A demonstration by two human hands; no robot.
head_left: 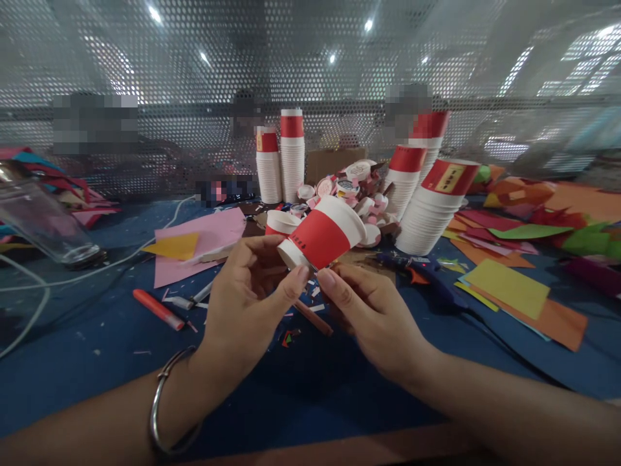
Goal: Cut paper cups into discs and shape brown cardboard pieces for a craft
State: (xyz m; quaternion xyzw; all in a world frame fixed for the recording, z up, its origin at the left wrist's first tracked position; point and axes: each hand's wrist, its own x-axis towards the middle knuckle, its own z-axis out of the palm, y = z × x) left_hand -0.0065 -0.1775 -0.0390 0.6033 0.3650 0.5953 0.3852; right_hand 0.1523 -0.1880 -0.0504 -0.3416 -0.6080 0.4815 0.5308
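Desk [301, 388] blue, littered with paper sheets and scraps. Cup stacks [427, 207] stood behind cup, to its right; two more stacks [281, 162] behind it, to its left. Cup [323, 239] red-and-white, tilted, base toward person, held above desk. Left hand [247, 301] grip closed on cup base; right hand [371, 310] fingertips pinched cup's lower edge. Orange marker [158, 309] lay left of cup.

The paper cup [323, 238] was white with a red band. The counter [310, 388] was dark blue, strewn with pink paper [204, 243], yellow paper [507, 288], and an orange marker [158, 309].
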